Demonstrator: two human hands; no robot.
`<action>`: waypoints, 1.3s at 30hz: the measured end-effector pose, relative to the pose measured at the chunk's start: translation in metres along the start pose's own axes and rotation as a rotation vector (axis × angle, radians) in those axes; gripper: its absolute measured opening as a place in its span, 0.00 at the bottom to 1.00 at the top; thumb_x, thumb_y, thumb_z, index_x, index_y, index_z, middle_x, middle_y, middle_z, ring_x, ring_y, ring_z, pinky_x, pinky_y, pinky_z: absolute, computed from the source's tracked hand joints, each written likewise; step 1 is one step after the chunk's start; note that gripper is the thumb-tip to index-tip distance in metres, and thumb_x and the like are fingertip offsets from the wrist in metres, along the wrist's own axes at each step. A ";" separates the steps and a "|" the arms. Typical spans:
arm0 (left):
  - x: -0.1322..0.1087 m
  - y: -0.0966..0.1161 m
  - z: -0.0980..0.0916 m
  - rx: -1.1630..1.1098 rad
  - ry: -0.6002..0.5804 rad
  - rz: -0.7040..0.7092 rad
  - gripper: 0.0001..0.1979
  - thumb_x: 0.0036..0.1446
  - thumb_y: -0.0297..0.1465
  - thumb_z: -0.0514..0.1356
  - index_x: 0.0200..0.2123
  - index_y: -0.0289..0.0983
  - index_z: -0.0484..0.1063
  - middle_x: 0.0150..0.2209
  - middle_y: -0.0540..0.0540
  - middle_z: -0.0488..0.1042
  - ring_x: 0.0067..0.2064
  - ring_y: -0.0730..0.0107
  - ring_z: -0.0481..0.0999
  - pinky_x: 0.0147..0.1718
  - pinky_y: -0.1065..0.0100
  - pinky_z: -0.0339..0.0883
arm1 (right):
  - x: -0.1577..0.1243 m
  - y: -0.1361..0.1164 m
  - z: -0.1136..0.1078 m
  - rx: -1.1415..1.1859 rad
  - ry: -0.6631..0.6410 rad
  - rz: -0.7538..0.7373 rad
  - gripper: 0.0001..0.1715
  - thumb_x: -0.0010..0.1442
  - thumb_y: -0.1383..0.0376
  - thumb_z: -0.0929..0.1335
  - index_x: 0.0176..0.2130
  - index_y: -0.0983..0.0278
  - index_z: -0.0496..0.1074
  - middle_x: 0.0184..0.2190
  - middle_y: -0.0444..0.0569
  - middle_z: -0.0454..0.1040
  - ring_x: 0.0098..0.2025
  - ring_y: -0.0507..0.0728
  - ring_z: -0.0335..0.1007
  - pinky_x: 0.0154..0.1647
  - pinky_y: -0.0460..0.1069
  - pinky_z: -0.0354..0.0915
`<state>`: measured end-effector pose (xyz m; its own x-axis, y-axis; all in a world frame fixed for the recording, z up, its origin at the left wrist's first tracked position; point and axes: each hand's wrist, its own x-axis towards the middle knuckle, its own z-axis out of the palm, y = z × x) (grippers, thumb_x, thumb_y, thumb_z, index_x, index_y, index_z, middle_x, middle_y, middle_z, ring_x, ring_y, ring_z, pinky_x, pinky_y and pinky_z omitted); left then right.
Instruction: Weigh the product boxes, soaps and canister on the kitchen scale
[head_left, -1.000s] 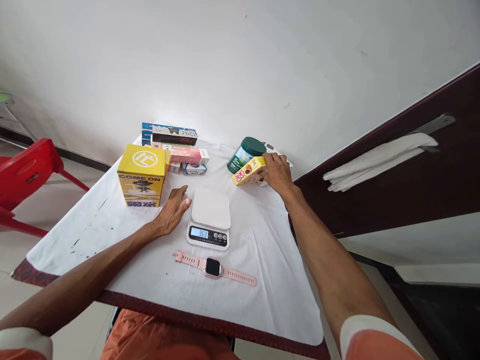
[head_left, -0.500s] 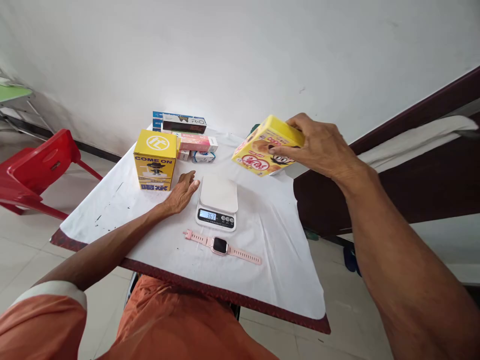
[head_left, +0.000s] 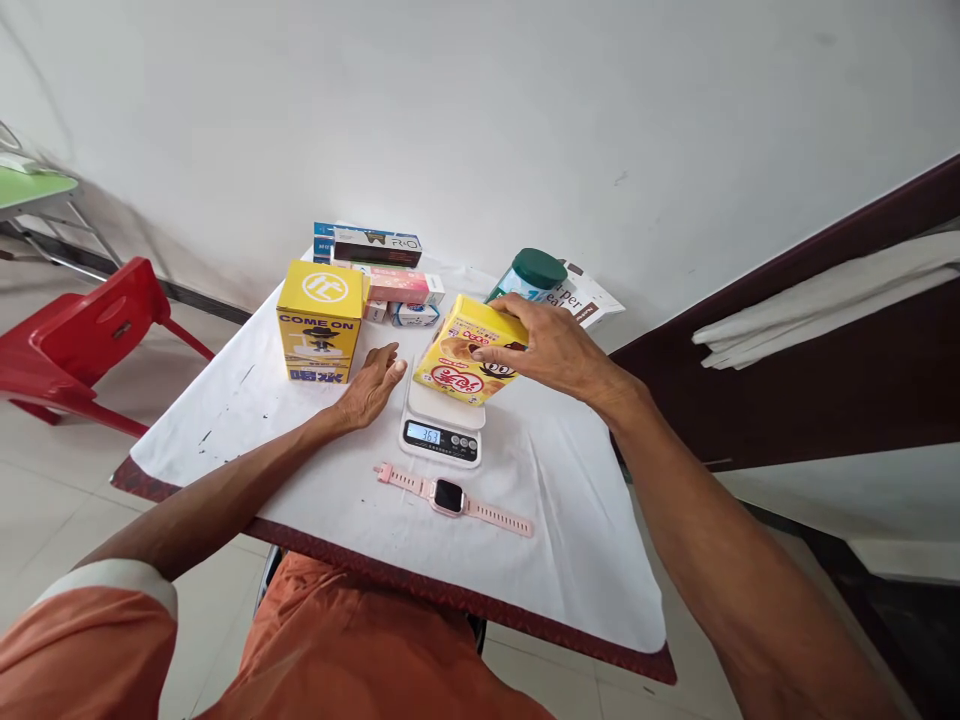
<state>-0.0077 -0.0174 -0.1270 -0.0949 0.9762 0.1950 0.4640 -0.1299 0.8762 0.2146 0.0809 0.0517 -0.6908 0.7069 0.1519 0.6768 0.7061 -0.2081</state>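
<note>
My right hand (head_left: 551, 345) grips a yellow snack box (head_left: 461, 350) by its top and near side. The box is tilted over the white plate of a kitchen scale (head_left: 441, 442); whether its lower edge touches the plate I cannot tell. "363" shows on the scale's lit display. To the left of the scale, my left hand (head_left: 369, 388) lies on the table with fingers stretched out, holding nothing. A yellow "COME ON" box (head_left: 319, 325) stands just beyond it. In front of the scale lies a pink smartwatch (head_left: 448, 497), strap spread out.
Several cartons, among them a pink one (head_left: 397, 284) and a black one (head_left: 377, 247), are grouped at the back left. A green-lidded jar (head_left: 536, 268) and a white packet (head_left: 589, 297) sit at the back right. A red chair (head_left: 97, 330) stands left of the cloth-covered table (head_left: 570, 560).
My right hand has brought the snack box left and down, from the right side to over the scale. The jar and packet have come into view. My left hand stays put.
</note>
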 end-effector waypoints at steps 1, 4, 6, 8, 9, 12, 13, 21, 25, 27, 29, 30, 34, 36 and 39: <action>0.000 0.000 0.000 0.000 -0.002 0.001 0.42 0.72 0.56 0.38 0.70 0.27 0.56 0.64 0.27 0.65 0.67 0.50 0.69 0.68 0.49 0.60 | -0.001 0.000 0.002 0.021 0.005 -0.013 0.27 0.56 0.50 0.74 0.50 0.61 0.74 0.45 0.54 0.80 0.43 0.65 0.75 0.44 0.58 0.68; -0.001 0.001 -0.001 -0.003 -0.004 -0.001 0.41 0.72 0.56 0.38 0.70 0.29 0.56 0.66 0.28 0.64 0.67 0.51 0.68 0.68 0.49 0.60 | -0.005 0.001 0.001 0.114 0.041 -0.039 0.36 0.55 0.45 0.75 0.55 0.61 0.73 0.52 0.57 0.79 0.51 0.68 0.76 0.52 0.62 0.70; -0.002 0.001 -0.001 -0.006 0.000 -0.004 0.39 0.72 0.56 0.38 0.70 0.32 0.56 0.67 0.29 0.63 0.68 0.51 0.68 0.68 0.49 0.60 | -0.009 0.005 -0.005 0.193 0.066 -0.025 0.45 0.52 0.39 0.76 0.60 0.60 0.71 0.57 0.59 0.76 0.56 0.71 0.74 0.56 0.66 0.71; -0.002 0.001 -0.001 -0.006 -0.002 -0.008 0.39 0.72 0.55 0.38 0.70 0.32 0.56 0.67 0.29 0.63 0.68 0.51 0.67 0.68 0.49 0.60 | -0.014 0.010 -0.015 0.286 0.099 0.006 0.49 0.51 0.35 0.75 0.63 0.57 0.69 0.60 0.58 0.74 0.61 0.72 0.71 0.58 0.68 0.71; -0.002 0.001 -0.002 -0.006 -0.005 -0.010 0.39 0.72 0.56 0.38 0.71 0.31 0.55 0.67 0.29 0.63 0.68 0.51 0.67 0.68 0.50 0.59 | -0.017 0.013 -0.021 0.334 0.125 0.022 0.49 0.52 0.34 0.73 0.63 0.55 0.68 0.61 0.57 0.74 0.63 0.72 0.70 0.58 0.68 0.71; -0.002 0.001 -0.002 -0.010 -0.009 -0.004 0.40 0.72 0.56 0.39 0.71 0.32 0.55 0.67 0.29 0.63 0.68 0.52 0.67 0.69 0.50 0.59 | -0.025 0.024 -0.037 0.452 0.246 0.039 0.46 0.57 0.32 0.69 0.64 0.52 0.67 0.62 0.55 0.73 0.66 0.70 0.67 0.61 0.68 0.70; -0.001 0.000 -0.002 -0.012 -0.006 -0.001 0.39 0.72 0.56 0.39 0.71 0.32 0.55 0.66 0.30 0.63 0.68 0.52 0.67 0.69 0.50 0.59 | -0.028 0.027 -0.040 0.476 0.279 0.037 0.45 0.57 0.31 0.68 0.63 0.51 0.68 0.62 0.54 0.73 0.66 0.70 0.67 0.62 0.68 0.69; -0.003 0.002 -0.001 -0.007 0.005 0.002 0.39 0.72 0.55 0.39 0.70 0.31 0.55 0.65 0.29 0.65 0.67 0.52 0.67 0.68 0.49 0.60 | -0.028 0.026 -0.020 0.343 0.154 0.076 0.52 0.47 0.38 0.78 0.64 0.55 0.68 0.64 0.57 0.72 0.66 0.73 0.67 0.60 0.71 0.70; -0.008 0.005 0.001 -0.015 -0.006 0.017 0.39 0.72 0.56 0.39 0.70 0.31 0.56 0.64 0.30 0.65 0.66 0.52 0.68 0.68 0.49 0.60 | -0.018 0.014 0.002 0.203 0.077 0.046 0.45 0.50 0.46 0.78 0.61 0.59 0.71 0.59 0.58 0.76 0.59 0.72 0.72 0.59 0.68 0.69; -0.011 0.006 0.002 -0.010 -0.023 0.024 0.39 0.72 0.55 0.39 0.70 0.31 0.57 0.64 0.29 0.66 0.66 0.51 0.69 0.67 0.48 0.60 | -0.012 0.012 0.005 0.165 0.058 0.040 0.34 0.53 0.50 0.76 0.55 0.61 0.75 0.52 0.56 0.80 0.51 0.70 0.76 0.53 0.65 0.71; -0.013 0.007 0.004 0.000 -0.040 0.038 0.38 0.72 0.54 0.40 0.69 0.31 0.58 0.64 0.29 0.66 0.65 0.51 0.69 0.68 0.47 0.60 | -0.002 0.013 -0.001 0.163 0.076 0.043 0.28 0.53 0.51 0.76 0.49 0.61 0.76 0.45 0.53 0.81 0.43 0.67 0.77 0.45 0.61 0.72; -0.014 0.007 0.004 0.004 -0.046 0.048 0.37 0.73 0.54 0.41 0.68 0.32 0.59 0.64 0.30 0.66 0.65 0.51 0.69 0.68 0.46 0.60 | 0.004 0.014 -0.005 0.178 0.110 0.046 0.27 0.52 0.51 0.76 0.48 0.60 0.76 0.42 0.51 0.81 0.41 0.65 0.76 0.42 0.59 0.72; -0.016 0.008 0.007 0.014 -0.071 0.076 0.36 0.72 0.54 0.42 0.68 0.32 0.60 0.62 0.29 0.67 0.64 0.49 0.69 0.66 0.45 0.62 | 0.038 0.011 -0.022 0.223 0.249 0.013 0.27 0.51 0.52 0.76 0.49 0.58 0.75 0.40 0.48 0.80 0.39 0.62 0.74 0.38 0.56 0.70; -0.016 0.008 0.007 0.011 -0.072 0.077 0.37 0.72 0.54 0.42 0.69 0.32 0.59 0.61 0.29 0.67 0.63 0.49 0.70 0.65 0.45 0.63 | 0.059 0.005 -0.020 0.217 0.228 -0.025 0.27 0.51 0.53 0.76 0.48 0.59 0.75 0.40 0.48 0.79 0.39 0.62 0.73 0.39 0.55 0.69; -0.015 0.006 0.008 0.008 -0.060 0.080 0.35 0.72 0.53 0.43 0.69 0.34 0.59 0.61 0.31 0.67 0.62 0.49 0.71 0.64 0.45 0.64 | 0.086 -0.003 -0.002 0.245 0.132 -0.082 0.27 0.50 0.53 0.75 0.47 0.60 0.75 0.40 0.48 0.80 0.39 0.61 0.72 0.39 0.54 0.67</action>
<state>0.0034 -0.0316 -0.1287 -0.0042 0.9714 0.2374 0.4750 -0.2070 0.8553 0.1538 0.1401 0.0677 -0.6905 0.6587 0.2990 0.5278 0.7414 -0.4144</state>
